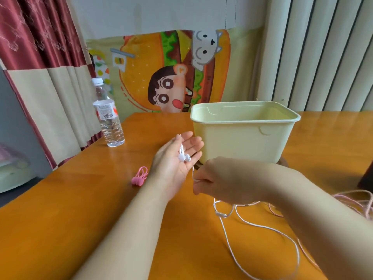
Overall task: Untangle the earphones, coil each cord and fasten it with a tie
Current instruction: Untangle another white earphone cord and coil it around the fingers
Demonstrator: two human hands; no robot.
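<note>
left hand (177,158) lies released, palm up, cradling white earbuds (184,157); right hand (214,178) pinches their white cord (252,225) above the counter (80,199).

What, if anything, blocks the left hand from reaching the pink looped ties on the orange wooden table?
Probably yes: the pink looped ties lie on bare orange wooden table just beside the left hand. But white earbuds rest on its open palm, so picking up a tie may spill them.

The white cord (260,225) runs off the bottom edge, and the pink cord (351,205) off the right edge.
</note>
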